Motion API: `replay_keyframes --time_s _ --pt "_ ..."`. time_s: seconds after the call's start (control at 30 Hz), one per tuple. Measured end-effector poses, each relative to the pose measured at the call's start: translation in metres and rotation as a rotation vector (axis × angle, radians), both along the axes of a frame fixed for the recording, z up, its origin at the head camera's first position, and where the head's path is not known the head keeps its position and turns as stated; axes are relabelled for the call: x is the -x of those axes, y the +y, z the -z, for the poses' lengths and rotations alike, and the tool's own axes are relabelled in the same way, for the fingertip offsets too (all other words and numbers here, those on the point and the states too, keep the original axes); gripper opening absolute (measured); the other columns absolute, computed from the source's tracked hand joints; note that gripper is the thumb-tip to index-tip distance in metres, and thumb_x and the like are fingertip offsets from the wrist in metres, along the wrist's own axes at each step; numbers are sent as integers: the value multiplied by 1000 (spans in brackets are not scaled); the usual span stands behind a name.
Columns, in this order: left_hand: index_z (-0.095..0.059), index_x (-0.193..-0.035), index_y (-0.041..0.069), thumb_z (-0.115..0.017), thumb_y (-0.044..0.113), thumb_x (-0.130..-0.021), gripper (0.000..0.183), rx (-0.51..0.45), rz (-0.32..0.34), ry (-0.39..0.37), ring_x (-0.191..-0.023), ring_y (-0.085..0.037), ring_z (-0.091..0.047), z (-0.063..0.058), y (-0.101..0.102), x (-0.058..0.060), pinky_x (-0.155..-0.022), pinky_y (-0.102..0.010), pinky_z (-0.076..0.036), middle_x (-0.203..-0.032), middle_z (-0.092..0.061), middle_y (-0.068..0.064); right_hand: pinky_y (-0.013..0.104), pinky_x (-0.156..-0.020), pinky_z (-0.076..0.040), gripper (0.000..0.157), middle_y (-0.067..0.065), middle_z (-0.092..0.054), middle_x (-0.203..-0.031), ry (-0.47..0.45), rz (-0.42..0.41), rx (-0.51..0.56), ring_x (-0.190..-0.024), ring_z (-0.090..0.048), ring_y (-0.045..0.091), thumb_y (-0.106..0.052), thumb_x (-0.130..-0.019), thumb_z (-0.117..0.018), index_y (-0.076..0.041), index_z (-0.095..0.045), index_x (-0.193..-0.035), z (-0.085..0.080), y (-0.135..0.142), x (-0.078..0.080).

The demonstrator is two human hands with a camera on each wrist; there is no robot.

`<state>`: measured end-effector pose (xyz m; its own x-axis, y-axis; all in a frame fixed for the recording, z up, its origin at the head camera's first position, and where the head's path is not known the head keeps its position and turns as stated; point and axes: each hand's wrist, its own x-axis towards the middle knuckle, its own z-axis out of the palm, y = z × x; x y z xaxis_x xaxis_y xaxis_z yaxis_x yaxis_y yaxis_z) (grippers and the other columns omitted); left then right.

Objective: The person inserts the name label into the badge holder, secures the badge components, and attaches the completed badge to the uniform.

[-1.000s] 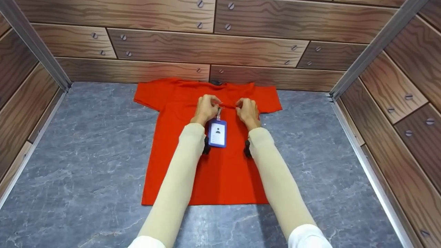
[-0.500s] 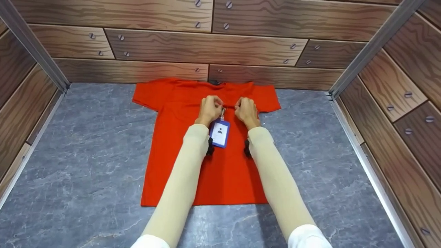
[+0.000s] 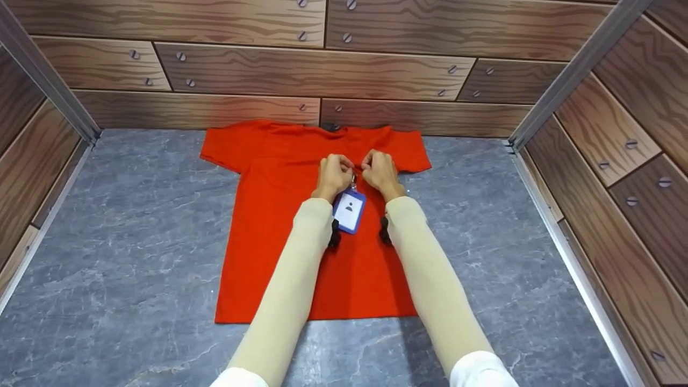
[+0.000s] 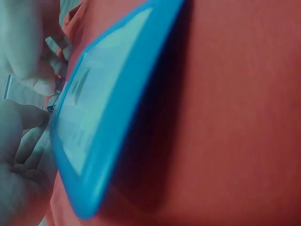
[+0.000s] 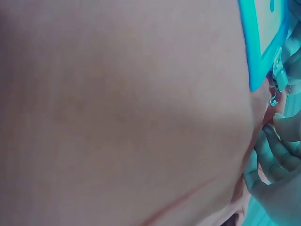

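Note:
A red T-shirt (image 3: 279, 226) lies spread out on the floor, its collar toward the back wall. My left hand (image 3: 334, 174) pinches the metal clip (image 5: 279, 75) of a blue-framed ID badge (image 3: 349, 210). The badge hangs tilted from it over the shirt's chest and looms large in the left wrist view. Close beside it, my right hand (image 3: 380, 171) pinches a raised fold of the shirt's chest fabric between thumb and fingers. In the right wrist view the clip's small end shows just beside the right thumb.
Wood-patterned panels (image 3: 242, 70) with metal corner posts (image 3: 570, 75) enclose the back and sides. The grey marbled floor (image 3: 145, 242) extends around the shirt. A dark camera (image 3: 334, 234) is strapped at each wrist.
My left hand has moved right with the badge, bringing the clip close to the fold in my right hand. The badge has swung from upright to tilted. My right hand has barely moved.

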<state>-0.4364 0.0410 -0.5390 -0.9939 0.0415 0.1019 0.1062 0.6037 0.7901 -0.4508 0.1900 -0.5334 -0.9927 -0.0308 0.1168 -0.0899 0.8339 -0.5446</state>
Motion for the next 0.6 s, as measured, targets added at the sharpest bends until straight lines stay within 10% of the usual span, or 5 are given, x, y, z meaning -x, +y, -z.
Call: replay_keyframes --time_s 0.6 --pt "-79 -97 9 -69 12 -93 12 -14 -67 -43 -92 -20 -76 1 3 -1 -84 -32 -60 -94 -81 -7 47 -96 -53 11 20 -71 -103 1 -24 18 -106 -66 38 0 -89 -57 -2 -66 -96 2 3 1"
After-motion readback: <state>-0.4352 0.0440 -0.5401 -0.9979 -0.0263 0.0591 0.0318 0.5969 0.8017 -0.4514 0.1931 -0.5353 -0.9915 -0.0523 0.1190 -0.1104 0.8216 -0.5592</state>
